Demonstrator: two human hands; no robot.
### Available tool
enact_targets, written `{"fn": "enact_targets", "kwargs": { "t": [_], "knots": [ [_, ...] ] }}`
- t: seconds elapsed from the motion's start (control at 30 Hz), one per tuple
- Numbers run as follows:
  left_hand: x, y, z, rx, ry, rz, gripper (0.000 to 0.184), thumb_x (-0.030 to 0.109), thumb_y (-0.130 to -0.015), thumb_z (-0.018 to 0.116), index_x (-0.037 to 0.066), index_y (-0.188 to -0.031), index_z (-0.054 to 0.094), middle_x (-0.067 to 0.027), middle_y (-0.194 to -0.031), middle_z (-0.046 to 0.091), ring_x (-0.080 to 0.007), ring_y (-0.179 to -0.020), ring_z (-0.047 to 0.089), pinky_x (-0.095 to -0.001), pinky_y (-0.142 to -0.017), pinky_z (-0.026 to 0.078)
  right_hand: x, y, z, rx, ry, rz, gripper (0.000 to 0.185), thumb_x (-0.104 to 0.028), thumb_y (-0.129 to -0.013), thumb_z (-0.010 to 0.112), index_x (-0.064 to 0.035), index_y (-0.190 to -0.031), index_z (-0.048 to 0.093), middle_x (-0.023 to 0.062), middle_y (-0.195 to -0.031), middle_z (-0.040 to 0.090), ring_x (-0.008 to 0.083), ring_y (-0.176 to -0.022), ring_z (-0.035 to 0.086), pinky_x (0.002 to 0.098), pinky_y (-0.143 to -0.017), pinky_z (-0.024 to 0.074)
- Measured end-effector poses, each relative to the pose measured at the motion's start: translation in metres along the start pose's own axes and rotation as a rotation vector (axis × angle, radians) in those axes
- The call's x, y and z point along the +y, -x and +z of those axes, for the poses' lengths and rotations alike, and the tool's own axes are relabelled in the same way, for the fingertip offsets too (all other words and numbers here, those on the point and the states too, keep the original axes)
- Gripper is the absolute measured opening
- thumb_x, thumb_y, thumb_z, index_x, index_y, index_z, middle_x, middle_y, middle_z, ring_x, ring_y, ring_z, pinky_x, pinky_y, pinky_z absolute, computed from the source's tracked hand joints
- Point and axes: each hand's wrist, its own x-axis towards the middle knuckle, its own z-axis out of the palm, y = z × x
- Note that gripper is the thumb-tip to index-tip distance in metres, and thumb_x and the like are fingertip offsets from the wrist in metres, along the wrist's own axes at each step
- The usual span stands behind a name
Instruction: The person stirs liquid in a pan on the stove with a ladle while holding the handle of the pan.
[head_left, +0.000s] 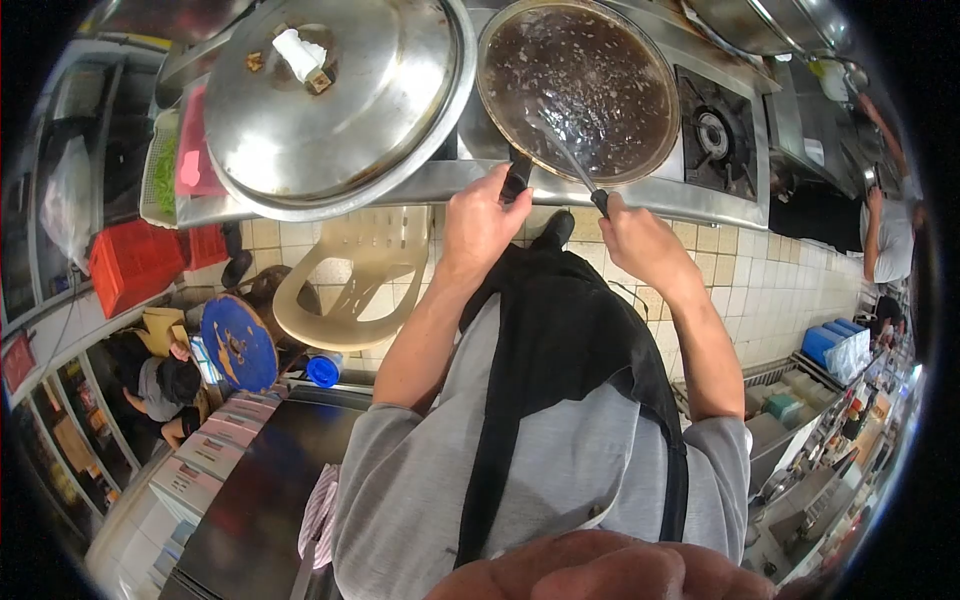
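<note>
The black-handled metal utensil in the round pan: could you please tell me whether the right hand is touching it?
Touching: the head view shows the right hand closed around the black handle of the metal utensil.

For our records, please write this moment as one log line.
left hand: gripping pan handle | right hand: holding utensil, tip in dark liquid | metal lid: beside pan

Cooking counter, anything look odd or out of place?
Yes: on the big metal lid, a crumpled white wad sits beside a small brown block, where a plain knob might be expected, so it looks makeshift. No spill stands out around the pan.
</note>
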Motion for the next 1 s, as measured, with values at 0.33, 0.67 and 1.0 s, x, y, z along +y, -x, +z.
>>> {"fn": "enact_targets", "kwargs": {
  "t": [0.33, 0.67, 1.0],
  "knots": [
    [-0.002, 0.002, -0.001, -0.015, 0.004, 0.016, 0.045, 0.024, -0.086, 0.08, -0.004, -0.12, 0.07, -0.0205, -0.09, 0.074, -0.0331, -0.073, 0.073, -0.0415, -0.066, 0.058, 0.01, 0.001, 0.005, -0.016, 0.069, 0.025, 0.023, -0.012, -0.099, 0.058, 0.0089, -0.107, 0.053, 0.0319, -0.071, 0.066, 0.0514, -0.074, 0.069, 0.0576, -0.067, 0.057],
    [-0.002, 0.001, -0.001, -0.036, -0.015, 0.01, 0.045, 0.026, -0.086, 0.08, -0.002, -0.12, 0.07, -0.0196, -0.086, 0.074, -0.033, -0.073, 0.074, -0.0426, -0.067, 0.058, 0.02, -0.031, 0.014, 0.025, 0.224, 0.055, 0.015, -0.005, -0.096, 0.051, 0.0085, -0.101, 0.054, 0.0313, -0.075, 0.068, 0.0502, -0.076, 0.07, 0.0581, -0.071, 0.0577],
    [-0.01, -0.001, 0.002, -0.058, -0.011, -0.046, 0.05, 0.029, -0.086, 0.082, -0.001, -0.124, 0.071, -0.016, -0.083, 0.076, -0.0202, -0.073, 0.077, -0.0332, -0.069, 0.059, 0.011, 0.012, -0.007, -0.032, 0.074, 0.07, 0.022, -0.015, -0.097, 0.06, 0.0055, -0.104, 0.057, 0.0313, -0.077, 0.067, 0.0503, -0.08, 0.069, 0.0586, -0.072, 0.0537]
  ]
}}
